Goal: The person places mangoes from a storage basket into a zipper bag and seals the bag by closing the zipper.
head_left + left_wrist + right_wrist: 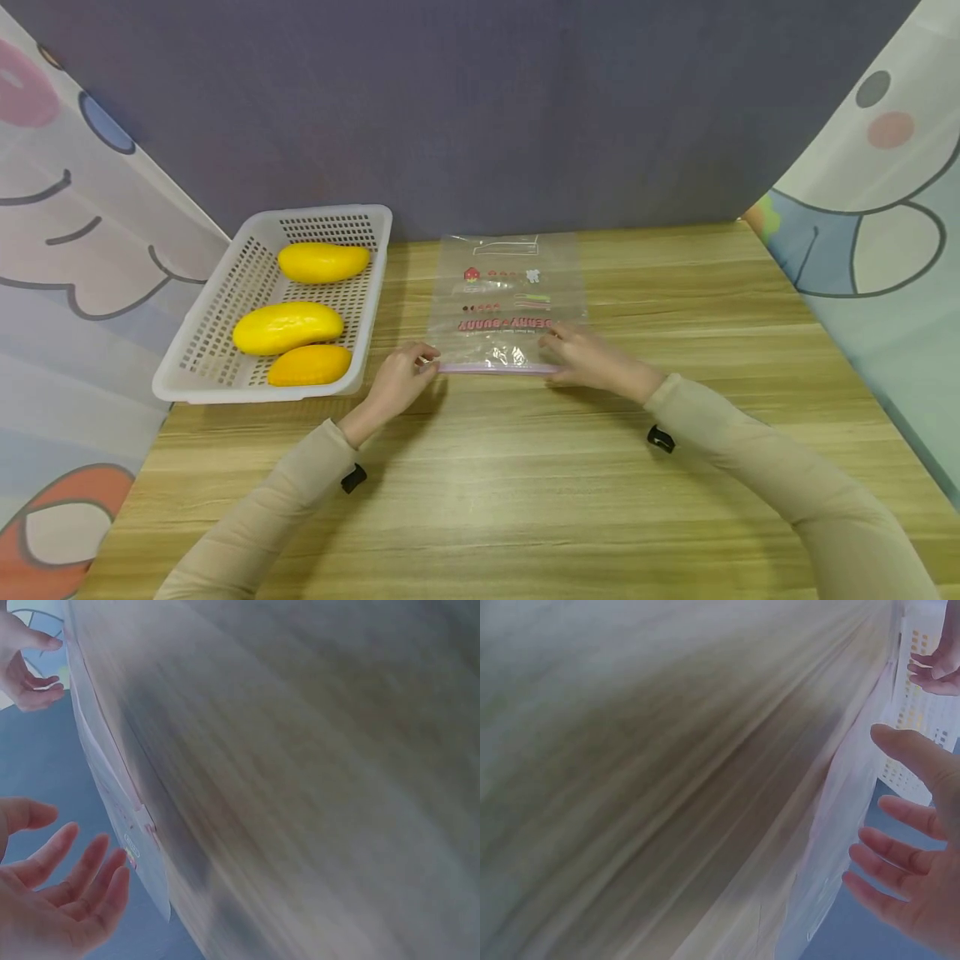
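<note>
A clear zip bag (487, 300) with red and pink print lies flat on the wooden table, its pink zip edge toward me. At the near left corner of the bag is my left hand (401, 379), fingers loosely bent and spread apart in the left wrist view. My right hand (596, 358) reaches over the near right corner, and its fingers are parted with nothing between them in the right wrist view. To the left, a white plastic basket (367, 333) holds three yellow mangoes (288, 327).
The wooden table (517, 483) runs back to a dark grey panel (480, 108). Cartoon-printed curtains (855, 183) hang at both sides. The basket stands close to my left hand, near the table's left edge.
</note>
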`<action>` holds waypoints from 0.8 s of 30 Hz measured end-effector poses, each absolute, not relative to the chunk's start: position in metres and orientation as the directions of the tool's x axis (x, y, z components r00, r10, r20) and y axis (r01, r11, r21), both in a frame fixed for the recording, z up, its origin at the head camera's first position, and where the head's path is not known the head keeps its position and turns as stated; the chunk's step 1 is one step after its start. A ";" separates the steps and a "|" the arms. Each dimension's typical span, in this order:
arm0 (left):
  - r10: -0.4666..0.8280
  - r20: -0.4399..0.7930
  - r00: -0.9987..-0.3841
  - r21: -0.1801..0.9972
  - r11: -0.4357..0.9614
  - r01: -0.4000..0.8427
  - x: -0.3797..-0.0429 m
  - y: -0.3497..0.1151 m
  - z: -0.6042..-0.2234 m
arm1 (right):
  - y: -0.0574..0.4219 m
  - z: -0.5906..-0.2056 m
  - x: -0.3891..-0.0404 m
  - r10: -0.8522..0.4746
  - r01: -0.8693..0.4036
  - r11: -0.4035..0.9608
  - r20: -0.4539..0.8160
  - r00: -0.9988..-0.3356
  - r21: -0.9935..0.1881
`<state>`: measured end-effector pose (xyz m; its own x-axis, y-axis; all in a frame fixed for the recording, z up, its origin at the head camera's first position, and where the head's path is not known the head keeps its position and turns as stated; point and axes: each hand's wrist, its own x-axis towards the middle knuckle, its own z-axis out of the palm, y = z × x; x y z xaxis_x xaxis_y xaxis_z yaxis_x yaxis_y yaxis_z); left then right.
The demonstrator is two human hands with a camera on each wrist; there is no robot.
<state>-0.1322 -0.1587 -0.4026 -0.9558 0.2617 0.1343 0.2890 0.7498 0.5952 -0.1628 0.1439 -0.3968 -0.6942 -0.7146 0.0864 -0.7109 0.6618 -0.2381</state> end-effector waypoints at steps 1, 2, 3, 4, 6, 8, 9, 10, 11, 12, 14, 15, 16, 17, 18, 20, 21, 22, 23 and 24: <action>0.264 0.133 -0.955 0.596 0.749 0.290 -0.132 -0.159 -0.403 | 0.143 -0.398 -0.163 -0.715 -0.711 0.662 0.085 -0.694 -0.237; 0.267 0.131 -0.955 0.596 0.749 0.291 -0.132 -0.159 -0.403 | 0.142 -0.398 -0.163 -0.717 -0.715 0.660 0.088 -0.691 -0.232; 0.269 0.128 -0.955 0.597 0.748 0.291 -0.131 -0.158 -0.403 | 0.141 -0.399 -0.164 -0.719 -0.717 0.659 0.088 -0.689 -0.226; 0.272 0.128 -0.954 0.597 0.747 0.293 -0.131 -0.158 -0.403 | 0.140 -0.400 -0.164 -0.722 -0.721 0.657 0.094 -0.686 -0.217; 0.274 0.131 -0.953 0.597 0.746 0.297 -0.131 -0.158 -0.404 | 0.138 -0.401 -0.164 -0.731 -0.736 0.651 0.106 -0.674 -0.184; 0.277 0.137 -0.951 0.592 0.747 0.303 -0.131 -0.158 -0.404 | 0.137 -0.402 -0.165 -0.742 -0.751 0.643 0.122 -0.660 -0.151; 0.277 0.139 -0.951 0.591 0.747 0.304 -0.131 -0.158 -0.404 | 0.136 -0.403 -0.166 -0.747 -0.758 0.639 0.129 -0.652 -0.134; 0.277 0.141 -0.950 0.593 0.745 0.306 -0.131 -0.158 -0.404 | 0.135 -0.403 -0.166 -0.752 -0.764 0.634 0.135 -0.645 -0.116; 0.277 0.142 -0.950 0.593 0.745 0.306 -0.131 -0.158 -0.405 | 0.134 -0.404 -0.167 -0.757 -0.770 0.630 0.139 -0.638 -0.104; 0.278 0.143 -0.950 0.595 0.743 0.307 -0.131 -0.159 -0.405 | 0.133 -0.404 -0.167 -0.761 -0.774 0.626 0.144 -0.633 -0.097; 0.280 0.142 -0.949 0.599 0.740 0.308 -0.130 -0.159 -0.406 | 0.132 -0.405 -0.168 -0.765 -0.779 0.621 0.147 -0.627 -0.091; 0.280 0.141 -0.950 0.601 0.738 0.307 -0.130 -0.159 -0.406 | 0.131 -0.406 -0.168 -0.766 -0.780 0.620 0.148 -0.625 -0.085; 0.281 0.139 -0.950 0.603 0.737 0.306 -0.130 -0.159 -0.406 | 0.131 -0.406 -0.169 -0.767 -0.781 0.619 0.150 -0.624 -0.083; 0.281 0.139 -0.950 0.605 0.735 0.306 -0.130 -0.159 -0.407 | 0.130 -0.407 -0.169 -0.767 -0.781 0.619 0.153 -0.624 -0.084; 0.282 0.138 -0.949 0.607 0.734 0.306 -0.130 -0.159 -0.407 | 0.129 -0.407 -0.169 -0.766 -0.781 0.619 0.155 -0.624 -0.082; 0.284 0.137 -0.949 0.609 0.732 0.307 -0.129 -0.159 -0.407 | 0.129 -0.408 -0.169 -0.765 -0.781 0.620 0.162 -0.623 -0.076; 0.283 0.136 -0.949 0.611 0.730 0.306 -0.129 -0.159 -0.408 | 0.129 -0.408 -0.169 -0.764 -0.781 0.621 0.166 -0.623 -0.073; 0.284 0.135 -0.949 0.613 0.729 0.305 -0.129 -0.159 -0.408 | 0.128 -0.408 -0.169 -0.764 -0.781 0.620 0.170 -0.622 -0.070; 0.284 0.135 -0.949 0.615 0.726 0.306 -0.129 -0.159 -0.408 | 0.128 -0.408 -0.170 -0.764 -0.781 0.621 0.174 -0.622 -0.068; 0.286 0.135 -0.949 0.616 0.726 0.307 -0.129 -0.160 -0.408 | 0.128 -0.409 -0.170 -0.765 -0.783 0.619 0.177 -0.619 -0.066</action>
